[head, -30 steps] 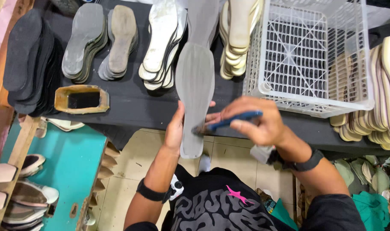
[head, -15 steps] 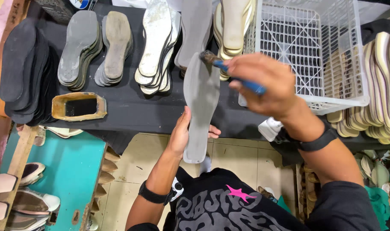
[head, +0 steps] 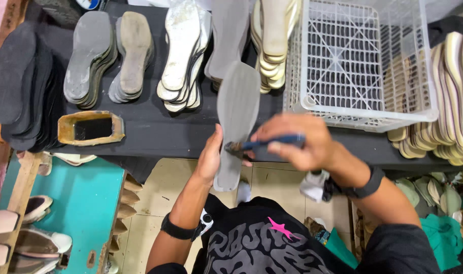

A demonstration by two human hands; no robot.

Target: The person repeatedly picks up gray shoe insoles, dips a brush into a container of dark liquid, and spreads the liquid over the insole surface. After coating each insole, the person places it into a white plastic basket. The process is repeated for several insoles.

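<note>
The grey insole is held out lengthwise over the near edge of the black table, heel end hanging past it toward the person, so its upper face lies open to the brush. The left hand cups the insole's left edge from below and behind, fingers curled closed around it, steadying it against the strokes. The right hand crosses the insole from its right side, fingers wrapped tight around a blue-handled brush whose bristles touch the insole near its middle; the hand is blurred, so the exact finger grip is hard to make out. Left of the insole sits a shallow rusty-rimmed tray, seemingly glue, close at hand. Right of it stands a white plastic basket. Beyond it, stacks of soles lie sorted by kind.
</note>
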